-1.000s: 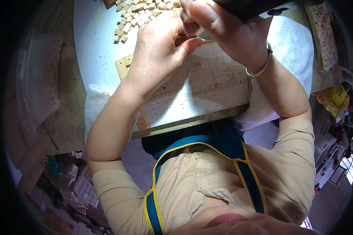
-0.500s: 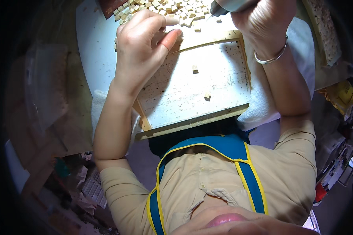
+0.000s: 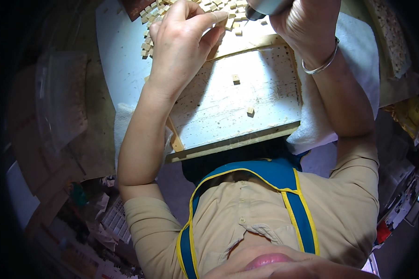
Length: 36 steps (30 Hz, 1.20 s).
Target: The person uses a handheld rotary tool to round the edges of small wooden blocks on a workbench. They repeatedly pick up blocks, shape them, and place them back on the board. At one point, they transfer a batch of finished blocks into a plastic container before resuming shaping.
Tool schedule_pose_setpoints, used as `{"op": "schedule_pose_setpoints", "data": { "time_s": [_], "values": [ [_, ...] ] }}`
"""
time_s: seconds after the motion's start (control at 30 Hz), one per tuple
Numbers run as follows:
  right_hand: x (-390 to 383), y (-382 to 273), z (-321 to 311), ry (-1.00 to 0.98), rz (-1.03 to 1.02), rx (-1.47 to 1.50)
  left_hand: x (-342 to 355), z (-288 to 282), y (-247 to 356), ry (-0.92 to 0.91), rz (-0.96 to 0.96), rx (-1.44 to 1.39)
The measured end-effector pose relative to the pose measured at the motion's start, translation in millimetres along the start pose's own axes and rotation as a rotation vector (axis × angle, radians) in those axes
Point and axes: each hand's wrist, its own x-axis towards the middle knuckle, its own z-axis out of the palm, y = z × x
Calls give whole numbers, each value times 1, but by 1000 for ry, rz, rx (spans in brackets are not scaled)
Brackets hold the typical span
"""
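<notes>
My left hand [image 3: 184, 49] reaches over the board's far left side, its thumb and index fingertip closed about a small pale wooden cube [image 3: 229, 23] at the edge of a loose pile of cubes [image 3: 214, 6]. My right hand [image 3: 305, 30], with a bracelet at the wrist, grips a grey cylindrical tool [image 3: 270, 5]. Its dark nose carries a thin pointed bit aimed toward the cubes. The tool's upper part runs out of the picture. Two single cubes, one [image 3: 236, 78] farther and one [image 3: 250, 110] nearer, lie on a white framed board [image 3: 209, 125] in front of me.
White towels [image 3: 354, 69] lie at the board's right and left sides. A clear plastic container [image 3: 63, 100] stands at far left. On the right is a long tray of small pieces [image 3: 388, 37]. A reddish-brown block [image 3: 137, 6] sits beside the pile.
My left hand has moved away from me and slightly right, and its fingertips have closed on a cube. The right hand keeps hold of the tool, shifted slightly away from me.
</notes>
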Motion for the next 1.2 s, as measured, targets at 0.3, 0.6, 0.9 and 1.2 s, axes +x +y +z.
{"op": "schedule_pose_setpoints", "data": {
  "time_s": [0.3,0.6,0.9,1.2],
  "values": [
    [2,-4,4,-36,-19,-26,-6,-3,-5,-58,-21,-242],
    [-4,-6,14,18,67,-52,-22,-14,12,-172,-193,-491],
    [-10,-5,23,31,143,-115,-23,-12,9,-107,-198,-523],
    [-12,2,27,31,104,-104,-22,-11,15,-139,-197,-463]
  ]
}}
